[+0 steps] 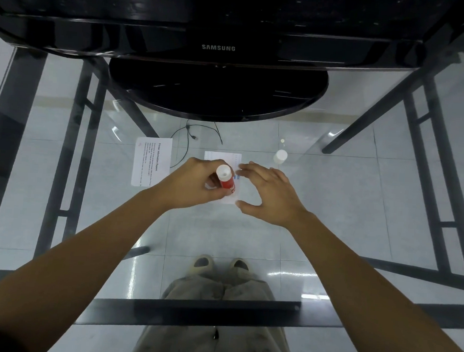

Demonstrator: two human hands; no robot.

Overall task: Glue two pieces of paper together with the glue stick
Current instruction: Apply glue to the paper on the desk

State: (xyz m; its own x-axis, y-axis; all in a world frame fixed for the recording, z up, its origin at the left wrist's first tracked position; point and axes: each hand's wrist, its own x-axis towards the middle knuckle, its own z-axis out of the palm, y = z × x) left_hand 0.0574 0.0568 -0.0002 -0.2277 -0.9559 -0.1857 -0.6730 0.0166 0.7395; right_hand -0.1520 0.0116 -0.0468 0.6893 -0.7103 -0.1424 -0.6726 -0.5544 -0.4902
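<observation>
Glass desk (360, 212) offers little grip, so the small paper (222, 156) could skid under the uncapped glue stick (226, 182) that the left hand's (197, 183) fingers grasp over it. The right hand (268, 193), fingers spread and holding nothing, hovers at its edge, contact unclear. Beyond, a monitor (220, 48) blocks nothing; the second sheet (151, 160) lies left, the cap (280, 156) right.
</observation>
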